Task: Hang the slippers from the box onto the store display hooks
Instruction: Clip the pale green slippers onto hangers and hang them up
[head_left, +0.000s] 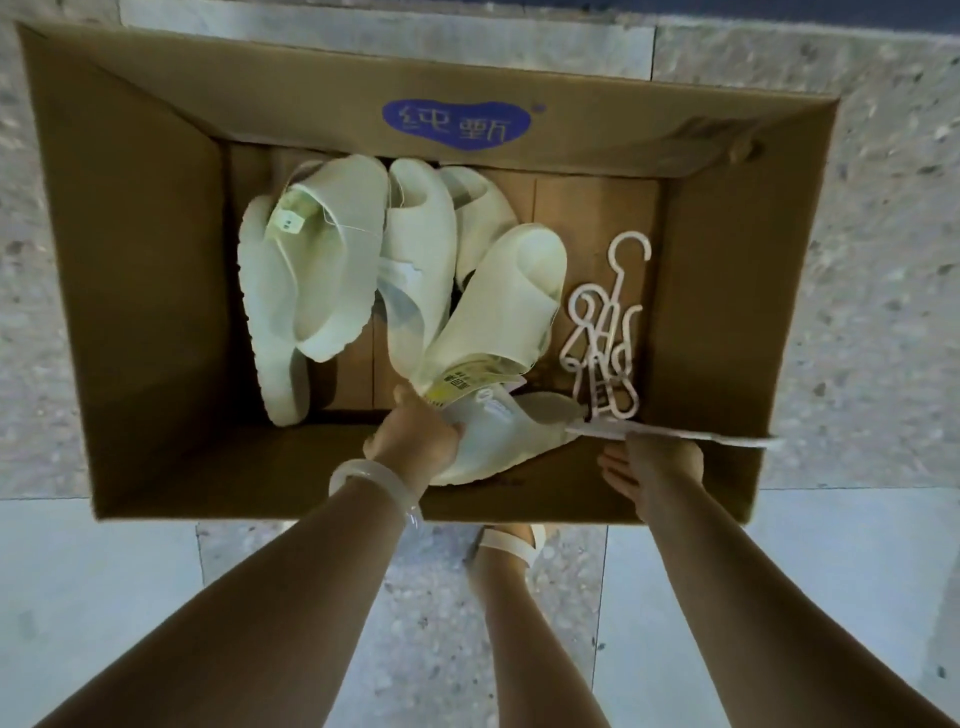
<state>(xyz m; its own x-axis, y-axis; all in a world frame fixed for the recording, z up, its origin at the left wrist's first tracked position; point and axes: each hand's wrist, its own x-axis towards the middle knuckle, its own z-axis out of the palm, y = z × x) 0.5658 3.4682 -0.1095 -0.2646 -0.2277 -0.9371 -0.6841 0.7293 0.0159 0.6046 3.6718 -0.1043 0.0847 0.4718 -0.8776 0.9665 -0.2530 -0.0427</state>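
Note:
An open cardboard box (135, 291) stands on the floor below me, holding several cream slippers. My left hand (415, 441) grips a cream slipper (498, 441) at the near wall of the box, fingers curled round its edge. A second slipper (498, 306) with a yellow tag leans over it. My right hand (654, 467) pinches a thin white strip (675, 434) at the box's near right. A pair of slippers (306, 270) lies at the left of the box floor. Pale pink plastic hangers (605, 338) lie tangled at the right.
The box's far flap carries a blue logo (460, 122). Speckled stone floor tiles (883, 260) surround the box. My sandalled foot (506, 551) stands just behind the near wall of the box.

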